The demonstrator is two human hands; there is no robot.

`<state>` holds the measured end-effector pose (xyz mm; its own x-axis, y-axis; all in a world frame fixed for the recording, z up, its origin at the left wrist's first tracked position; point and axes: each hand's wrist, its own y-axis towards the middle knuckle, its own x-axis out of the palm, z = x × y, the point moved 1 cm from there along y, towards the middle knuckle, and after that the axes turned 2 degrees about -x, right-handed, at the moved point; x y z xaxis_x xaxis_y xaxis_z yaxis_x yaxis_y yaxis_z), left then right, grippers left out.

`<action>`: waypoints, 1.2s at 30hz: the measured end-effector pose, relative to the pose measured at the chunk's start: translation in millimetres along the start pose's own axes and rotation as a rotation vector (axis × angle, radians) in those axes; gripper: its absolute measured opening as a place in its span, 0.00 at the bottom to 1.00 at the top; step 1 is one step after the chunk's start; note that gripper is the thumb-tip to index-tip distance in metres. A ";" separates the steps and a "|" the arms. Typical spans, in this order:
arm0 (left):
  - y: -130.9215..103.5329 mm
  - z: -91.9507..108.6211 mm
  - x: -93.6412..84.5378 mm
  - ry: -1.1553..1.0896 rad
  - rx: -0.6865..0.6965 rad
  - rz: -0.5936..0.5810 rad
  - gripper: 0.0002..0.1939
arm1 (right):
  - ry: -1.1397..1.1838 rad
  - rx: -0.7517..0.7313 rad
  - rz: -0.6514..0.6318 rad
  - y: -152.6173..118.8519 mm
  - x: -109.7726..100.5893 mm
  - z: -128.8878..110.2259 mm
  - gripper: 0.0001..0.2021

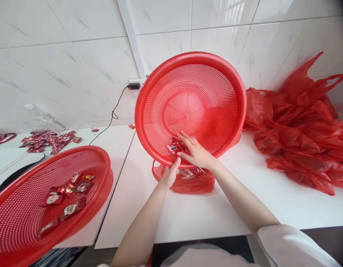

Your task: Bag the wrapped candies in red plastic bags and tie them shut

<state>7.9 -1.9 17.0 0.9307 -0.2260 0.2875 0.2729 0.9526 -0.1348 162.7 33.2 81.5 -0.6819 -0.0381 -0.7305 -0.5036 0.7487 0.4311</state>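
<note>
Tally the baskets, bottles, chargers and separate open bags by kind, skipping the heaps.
Red baskets: 2, the tilted basket and the left basket
Clear bottle: 1
Black charger: 1
Open red bag under the tilted basket: 1
Total: 5
Heaped red bags overlap too much to count.

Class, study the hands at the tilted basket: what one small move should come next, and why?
Probably the right hand should sweep the small packets over the basket's lower rim. Its fingers are already at them, they lie low by that rim, and the red bag sits just below, with packets inside. The left hand is at the rim.
</note>
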 end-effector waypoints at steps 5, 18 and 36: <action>-1.0 -6.3 2.8 0.028 -0.008 -0.043 0.30 | 0.012 -0.103 -0.162 -0.2 3.7 0.7 0.23; 8.9 17.4 -33.2 0.073 0.134 0.266 0.29 | 0.127 -0.114 -0.162 -0.6 -22.1 -1.1 0.15; 7.1 34.7 -46.6 -0.066 0.221 0.327 0.26 | 0.162 0.222 -0.098 0.1 -19.9 2.6 0.18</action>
<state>-42.0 22.4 35.5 0.9404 0.1027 0.3241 -0.1003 0.9947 -0.0242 177.7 35.7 94.6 -0.7205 -0.2090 -0.6612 -0.4550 0.8620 0.2234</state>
